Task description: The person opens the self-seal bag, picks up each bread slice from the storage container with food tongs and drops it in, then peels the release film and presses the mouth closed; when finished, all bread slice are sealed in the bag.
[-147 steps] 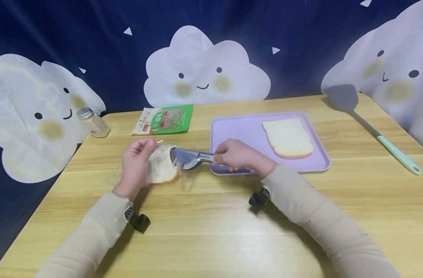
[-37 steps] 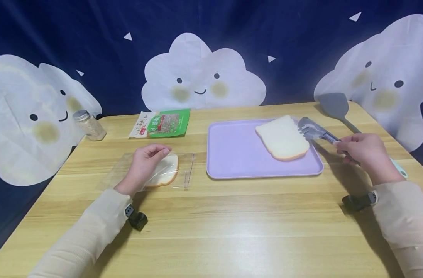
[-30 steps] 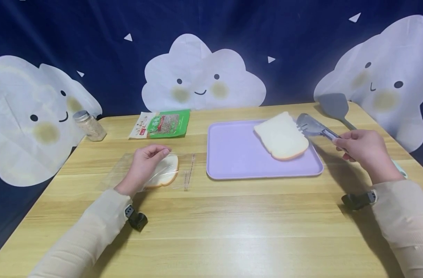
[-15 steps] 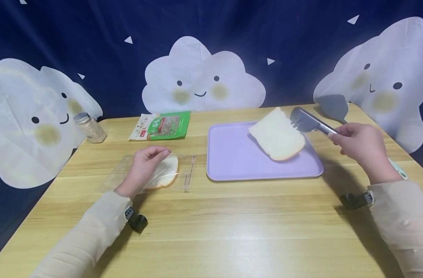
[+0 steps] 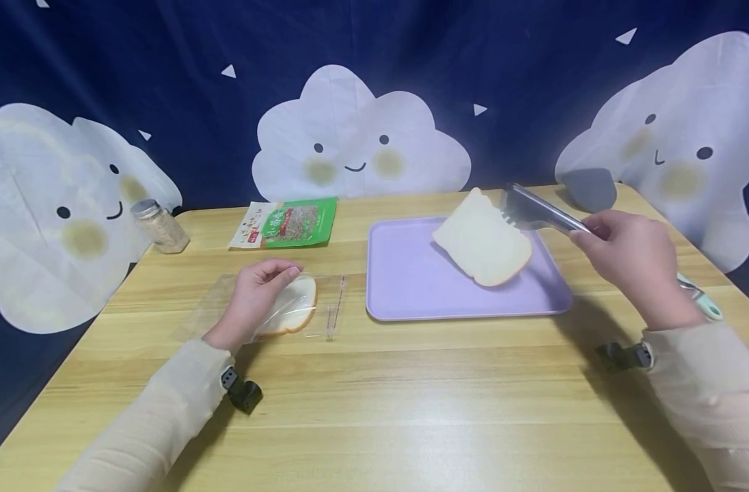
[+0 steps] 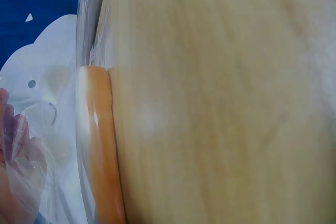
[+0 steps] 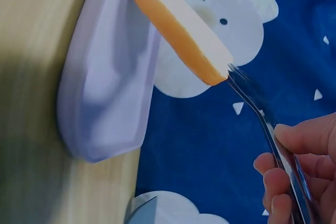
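My right hand point(image 5: 633, 263) holds metal tongs point(image 5: 543, 208), thumb on one side and fingers curled on the other. The toothed tips meet the right edge of a white bread slice point(image 5: 482, 239), which is tilted with that edge raised over the lilac tray point(image 5: 405, 301). In the right wrist view the slice's brown crust point(image 7: 178, 40) faces the camera; whether its lower end touches the tray I cannot tell. At the left, my left hand point(image 5: 254, 294) pinches the upper side of a clear plastic bag point(image 5: 328, 314) on the table. Another bread slice point(image 5: 297, 307) lies inside it, partly behind the hand.
A green and white seed packet point(image 5: 297, 224) lies behind the bag. A jar point(image 5: 162, 229) of pale grains stands at the table's back left. Right of the tray lies a grey spatula point(image 5: 590, 190), its mint handle point(image 5: 706, 304) partly behind my right arm.
My right hand has moved from the bag's mouth to the tray's right side. Lately the tongs have lifted the slice's right edge and shifted it left. The left hand now stays still.
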{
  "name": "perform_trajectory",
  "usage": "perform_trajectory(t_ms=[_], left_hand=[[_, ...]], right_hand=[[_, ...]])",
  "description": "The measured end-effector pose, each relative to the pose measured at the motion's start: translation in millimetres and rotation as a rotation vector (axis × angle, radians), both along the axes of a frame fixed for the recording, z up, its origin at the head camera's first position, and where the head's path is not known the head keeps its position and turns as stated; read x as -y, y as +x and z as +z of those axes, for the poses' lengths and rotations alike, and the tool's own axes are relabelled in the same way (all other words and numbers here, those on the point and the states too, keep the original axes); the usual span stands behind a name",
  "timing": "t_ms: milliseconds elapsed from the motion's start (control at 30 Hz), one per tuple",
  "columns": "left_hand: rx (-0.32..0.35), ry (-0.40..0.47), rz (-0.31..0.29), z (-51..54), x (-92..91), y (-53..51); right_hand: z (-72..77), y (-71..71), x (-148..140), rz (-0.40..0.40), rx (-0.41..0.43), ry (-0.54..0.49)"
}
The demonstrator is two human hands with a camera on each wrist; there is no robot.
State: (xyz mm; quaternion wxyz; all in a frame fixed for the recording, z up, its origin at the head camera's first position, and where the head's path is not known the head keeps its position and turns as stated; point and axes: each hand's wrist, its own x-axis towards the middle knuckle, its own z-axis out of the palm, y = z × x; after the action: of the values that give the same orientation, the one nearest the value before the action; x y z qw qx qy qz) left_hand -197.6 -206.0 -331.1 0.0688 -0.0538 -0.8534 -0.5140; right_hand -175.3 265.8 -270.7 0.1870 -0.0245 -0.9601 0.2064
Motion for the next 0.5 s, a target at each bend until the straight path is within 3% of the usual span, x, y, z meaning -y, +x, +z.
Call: perform_trajectory(t_ms=[233, 500], left_hand=[[-0.004, -0.009, 0.001, 0.2, 0.6, -0.6], [0.018, -0.019, 0.005, -0.1, 1.1, 0.7]], right_hand=[[8.2, 6.5, 15.1, 0.043, -0.077, 0.063], [8.9, 16.0, 34.5, 0.109, -0.25, 0.095]])
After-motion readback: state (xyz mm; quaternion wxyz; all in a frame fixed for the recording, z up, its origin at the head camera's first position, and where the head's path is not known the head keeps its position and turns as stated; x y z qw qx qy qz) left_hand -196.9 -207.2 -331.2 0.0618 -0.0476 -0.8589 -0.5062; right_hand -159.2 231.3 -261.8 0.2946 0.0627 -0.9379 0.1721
